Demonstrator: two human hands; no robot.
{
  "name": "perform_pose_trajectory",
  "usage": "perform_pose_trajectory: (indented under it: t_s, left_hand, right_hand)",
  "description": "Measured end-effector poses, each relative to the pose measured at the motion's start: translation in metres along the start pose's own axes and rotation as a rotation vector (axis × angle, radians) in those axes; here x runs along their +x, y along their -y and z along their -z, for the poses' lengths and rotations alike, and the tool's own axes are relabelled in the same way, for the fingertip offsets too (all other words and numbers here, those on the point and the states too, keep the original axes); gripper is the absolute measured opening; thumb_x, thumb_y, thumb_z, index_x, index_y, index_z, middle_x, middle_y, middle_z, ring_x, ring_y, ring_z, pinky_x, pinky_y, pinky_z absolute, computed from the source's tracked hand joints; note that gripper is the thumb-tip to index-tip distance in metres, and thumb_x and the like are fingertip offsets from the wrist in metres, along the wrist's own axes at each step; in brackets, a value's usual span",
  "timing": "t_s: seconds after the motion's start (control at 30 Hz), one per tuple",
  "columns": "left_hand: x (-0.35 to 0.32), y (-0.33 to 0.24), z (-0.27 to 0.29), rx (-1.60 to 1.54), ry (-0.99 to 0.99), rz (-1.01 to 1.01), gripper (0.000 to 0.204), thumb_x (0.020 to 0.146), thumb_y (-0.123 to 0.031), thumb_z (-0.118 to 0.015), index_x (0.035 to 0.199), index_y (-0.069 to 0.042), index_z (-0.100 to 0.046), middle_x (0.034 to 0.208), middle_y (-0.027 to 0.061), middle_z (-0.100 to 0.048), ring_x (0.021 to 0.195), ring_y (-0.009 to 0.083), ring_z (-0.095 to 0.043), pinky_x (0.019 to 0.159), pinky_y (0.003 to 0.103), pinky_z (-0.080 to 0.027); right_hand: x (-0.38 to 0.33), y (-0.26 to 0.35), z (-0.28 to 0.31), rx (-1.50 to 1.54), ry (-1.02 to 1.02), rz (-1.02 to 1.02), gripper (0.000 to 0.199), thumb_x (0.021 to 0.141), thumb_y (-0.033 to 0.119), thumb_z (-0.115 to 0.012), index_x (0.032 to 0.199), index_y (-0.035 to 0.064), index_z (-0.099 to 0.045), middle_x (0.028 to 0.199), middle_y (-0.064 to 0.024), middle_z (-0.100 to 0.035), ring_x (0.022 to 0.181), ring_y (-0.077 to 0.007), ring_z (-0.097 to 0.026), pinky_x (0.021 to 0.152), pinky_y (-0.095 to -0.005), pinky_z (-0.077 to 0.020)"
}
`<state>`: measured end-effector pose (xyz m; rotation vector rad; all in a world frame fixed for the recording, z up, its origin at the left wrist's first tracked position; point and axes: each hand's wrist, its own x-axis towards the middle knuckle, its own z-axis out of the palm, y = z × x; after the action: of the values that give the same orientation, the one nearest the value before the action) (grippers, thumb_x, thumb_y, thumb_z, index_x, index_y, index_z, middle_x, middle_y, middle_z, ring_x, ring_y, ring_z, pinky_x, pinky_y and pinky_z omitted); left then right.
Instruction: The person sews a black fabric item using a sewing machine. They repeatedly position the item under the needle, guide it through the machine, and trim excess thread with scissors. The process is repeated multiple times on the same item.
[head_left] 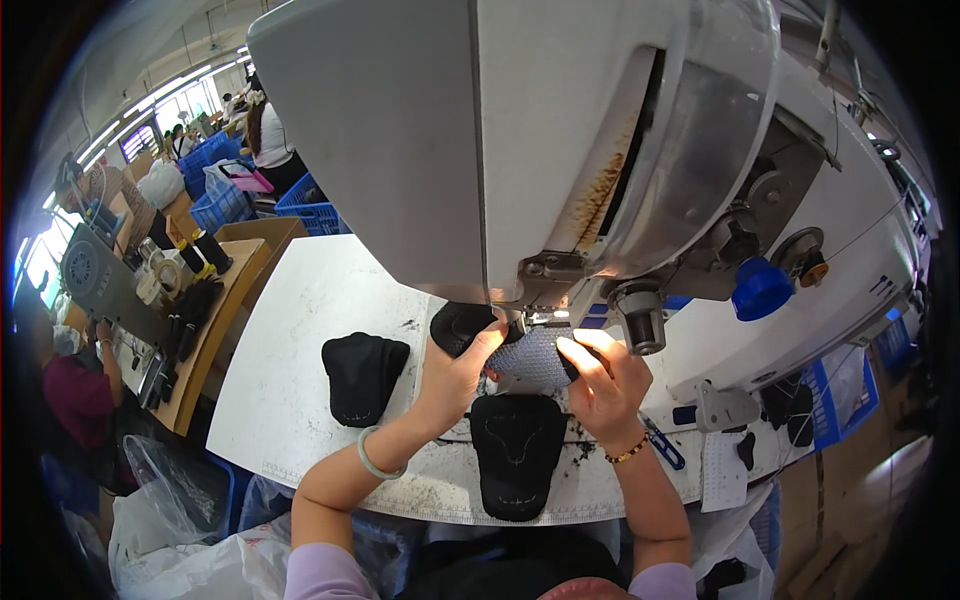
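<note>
Under the head of a large white sewing machine (400, 130), a fabric piece with a grey mesh face (535, 358) and a black padded end lies at the needle area. My left hand (458, 372) pinches its left side, thumb on top near the presser foot. On the right edge, my right hand (608, 385) grips the same piece between thumb and fingers. Just below the hands a black fabric piece with pale stitched lines (518, 455) lies flat on the white table. Another black padded piece (364, 378) sits left of my left forearm.
A blue-handled cutter (663, 448) and a white paper sheet (724, 470) lie right of my right wrist. A blue knob (762, 290) juts from the machine. Plastic bags hang along the table's front. At the left, a person in a maroon sleeve (82, 408) sits by another machine.
</note>
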<state>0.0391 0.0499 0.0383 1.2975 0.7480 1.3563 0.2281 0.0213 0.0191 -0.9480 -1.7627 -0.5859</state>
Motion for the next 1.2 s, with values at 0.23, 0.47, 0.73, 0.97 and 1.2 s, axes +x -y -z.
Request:
perform_pose_trajectory:
  t_s: [0.23, 0.47, 0.73, 0.97, 1.2]
  left_hand:
    - [-0.011, -0.011, -0.013, 0.001, -0.083, 0.038, 0.016, 0.089, -0.019, -0.059, 0.094, -0.004, -0.062, 0.08, -0.0007, -0.06, 0.062, 0.0052, -0.051, 0.048, 0.02, -0.042]
    - [-0.022, -0.006, -0.022, 0.034, -0.193, 0.095, 0.02, 0.086, -0.023, -0.064, 0.088, -0.002, -0.062, 0.07, -0.0007, -0.058, 0.055, 0.0061, -0.048, 0.048, 0.021, -0.04]
    - [-0.024, -0.004, 0.007, -0.137, 0.007, 0.162, 0.043, 0.094, -0.036, -0.041, 0.089, 0.0, -0.063, 0.078, 0.0062, -0.064, 0.067, 0.0157, -0.06, 0.063, 0.029, -0.047]
    - [0.019, -0.013, 0.025, -0.179, 0.113, 0.405, 0.032, 0.082, -0.008, -0.063, 0.11, 0.005, -0.054, 0.103, 0.0151, -0.061, 0.094, 0.0169, -0.062, 0.082, 0.025, -0.051]
    - [0.02, 0.003, 0.027, -0.315, 0.192, 0.338, 0.023, 0.083, -0.004, -0.061, 0.104, 0.003, -0.058, 0.097, 0.0106, -0.063, 0.086, 0.0138, -0.063, 0.076, 0.023, -0.053]
  right_hand:
    - [0.002, -0.009, 0.001, 0.068, 0.013, -0.093, 0.026, 0.057, -0.001, -0.064, 0.082, 0.0072, -0.065, 0.09, -0.0046, -0.061, 0.061, -0.0178, -0.054, 0.053, -0.0291, -0.0434]
    - [0.005, -0.012, -0.008, 0.205, -0.066, -0.292, 0.02, 0.063, -0.011, -0.064, 0.081, -0.0007, -0.063, 0.093, -0.0128, -0.066, 0.074, -0.0253, -0.065, 0.066, -0.0301, -0.0521]
    - [0.004, -0.011, -0.019, 0.383, -0.11, -0.477, 0.021, 0.069, -0.013, -0.061, 0.085, 0.0001, -0.066, 0.079, -0.0112, -0.067, 0.07, -0.0229, -0.065, 0.064, -0.0304, -0.0507]
    - [-0.005, -0.017, -0.024, 0.241, -0.083, -0.418, 0.021, 0.066, -0.011, -0.062, 0.086, -0.0049, -0.06, 0.092, -0.0142, -0.063, 0.074, -0.0259, -0.063, 0.063, -0.0317, -0.0504]
    - [-0.009, -0.007, -0.015, 0.071, -0.128, 0.068, 0.037, 0.065, -0.005, -0.064, 0.098, 0.0119, -0.068, 0.085, -0.0028, -0.053, 0.064, -0.0169, -0.054, 0.05, -0.027, -0.0453]
